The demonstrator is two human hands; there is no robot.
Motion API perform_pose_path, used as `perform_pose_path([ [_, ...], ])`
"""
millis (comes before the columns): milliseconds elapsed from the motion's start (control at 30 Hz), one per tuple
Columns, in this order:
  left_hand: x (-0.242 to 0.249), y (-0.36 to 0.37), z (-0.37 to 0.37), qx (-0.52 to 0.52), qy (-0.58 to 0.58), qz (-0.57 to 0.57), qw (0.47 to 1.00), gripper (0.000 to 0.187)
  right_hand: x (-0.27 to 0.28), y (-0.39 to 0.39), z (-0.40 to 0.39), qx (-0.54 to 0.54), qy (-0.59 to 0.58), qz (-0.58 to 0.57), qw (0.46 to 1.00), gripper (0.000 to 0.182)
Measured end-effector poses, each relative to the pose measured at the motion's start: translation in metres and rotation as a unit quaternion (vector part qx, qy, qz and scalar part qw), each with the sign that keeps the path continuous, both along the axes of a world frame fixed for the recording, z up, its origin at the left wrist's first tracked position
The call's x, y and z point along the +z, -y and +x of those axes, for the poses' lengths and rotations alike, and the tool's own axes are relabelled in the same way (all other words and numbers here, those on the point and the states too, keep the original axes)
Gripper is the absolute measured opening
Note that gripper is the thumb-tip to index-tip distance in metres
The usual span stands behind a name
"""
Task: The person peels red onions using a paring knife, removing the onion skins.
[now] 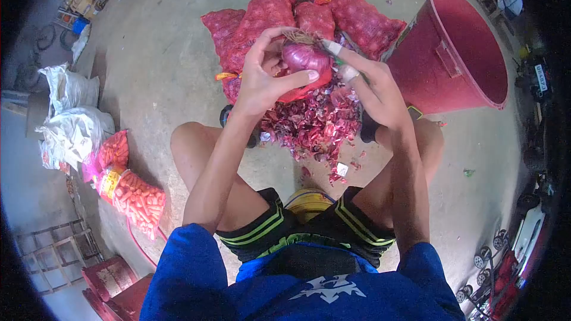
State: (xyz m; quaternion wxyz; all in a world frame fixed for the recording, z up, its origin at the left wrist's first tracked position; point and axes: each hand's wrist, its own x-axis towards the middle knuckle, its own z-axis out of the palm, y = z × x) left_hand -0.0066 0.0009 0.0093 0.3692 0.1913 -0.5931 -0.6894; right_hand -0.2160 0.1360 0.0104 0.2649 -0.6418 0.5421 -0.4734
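My left hand [262,77] is closed round a large purple onion [304,59], its thumb lying across the front and its dry roots pointing up. At the onion's right side is my right hand [372,80], with white wrapping on the tips of its finger and thumb. Those digits are bent together, and a bit of green shows between them. Whatever they grip is too hidden to name. Beneath both hands, a heap of loose onion skins [318,122] lies on the floor between my feet.
Red net sacks of onions [262,18] lie just beyond my hands. A tall red bin [422,77] leans at the right. To the left are white sacks [77,128] and a net bag of carrots [137,196]. Wheeled items [485,258] line the right edge.
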Motion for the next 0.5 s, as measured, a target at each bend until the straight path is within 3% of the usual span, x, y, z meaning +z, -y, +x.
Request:
perform_pose_path([
  [67, -0.001, 0.003, 0.002, -0.016, 0.0, 0.007, 1.0, 0.077, -0.002, 0.002, -0.004, -0.072, -0.07, -0.012, 0.995, 0.056],
  [100, -0.003, 0.005, 0.003, -0.045, -0.023, 0.015, 0.999, 0.077, -0.004, 0.003, -0.007, -0.072, -0.069, -0.012, 0.995, 0.056],
  [167, -0.007, 0.006, 0.004, -0.076, -0.047, 0.022, 0.996, 0.078, -0.006, 0.004, -0.013, -0.173, 0.031, 0.088, 0.98, 0.055],
  [233, -0.004, 0.002, 0.003, -0.096, -0.109, 0.107, 0.984, 0.084, -0.014, 0.001, -0.02, -0.194, 0.005, 0.113, 0.974, 0.053],
  [300, 0.001, 0.002, 0.003, -0.089, -0.112, 0.141, 0.98, 0.087, -0.028, -0.001, -0.026, -0.209, -0.157, 0.043, 0.964, 0.052],
  [333, 0.003, 0.004, 0.003, -0.08, -0.117, 0.175, 0.974, 0.089, -0.025, -0.001, -0.022, -0.208, -0.156, 0.042, 0.965, 0.052],
  [400, 0.001, 0.007, 0.003, -0.066, -0.123, 0.159, 0.977, 0.09, -0.014, -0.001, -0.012, -0.224, 0.129, 0.026, 0.966, 0.047],
  [500, -0.001, 0.008, 0.001, -0.027, -0.123, 0.151, 0.98, 0.092, -0.009, 0.0, -0.007, -0.19, 0.046, 0.04, 0.98, 0.044],
])
